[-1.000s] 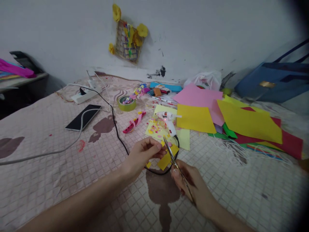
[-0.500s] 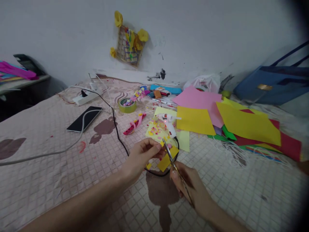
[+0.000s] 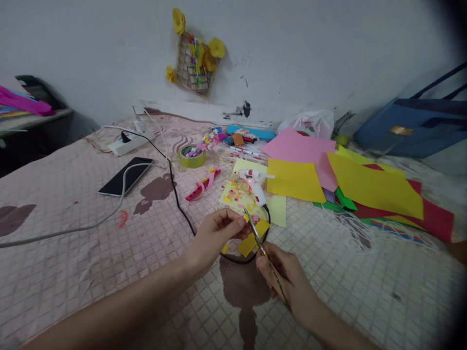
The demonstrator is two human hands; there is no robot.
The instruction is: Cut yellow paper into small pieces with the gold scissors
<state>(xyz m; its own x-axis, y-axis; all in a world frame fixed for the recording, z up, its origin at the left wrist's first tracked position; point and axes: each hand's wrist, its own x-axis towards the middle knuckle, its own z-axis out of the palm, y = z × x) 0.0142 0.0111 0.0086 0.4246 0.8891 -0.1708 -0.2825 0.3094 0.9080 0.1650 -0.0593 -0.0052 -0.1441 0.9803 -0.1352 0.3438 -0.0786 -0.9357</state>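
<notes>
Scissors (image 3: 257, 236) are gripped in my right hand (image 3: 282, 272), their narrow blades pointing up and left. Close to the blade tips, my left hand (image 3: 222, 233) is pinched at thumb and fingers; a tiny yellow bit shows by its fingertips, too small to make out clearly. Beneath and behind the hands lies a strip of yellow paper (image 3: 248, 244). Just beyond, a white glue gun (image 3: 255, 187) with a small red light rests on a pale yellow sheet (image 3: 278, 209) scattered with small pink and yellow cut pieces (image 3: 233, 193).
A black cable (image 3: 177, 194) curves around the hands. To the left are a phone (image 3: 126, 177), a power strip (image 3: 127, 145) and a tape roll (image 3: 192, 158). Coloured sheets (image 3: 295, 180), white string (image 3: 350, 233) and a blue bag (image 3: 412, 126) are on the right.
The view has shifted slightly. The scissor blades have come a little nearer to my left fingertips; both hands otherwise keep their hold.
</notes>
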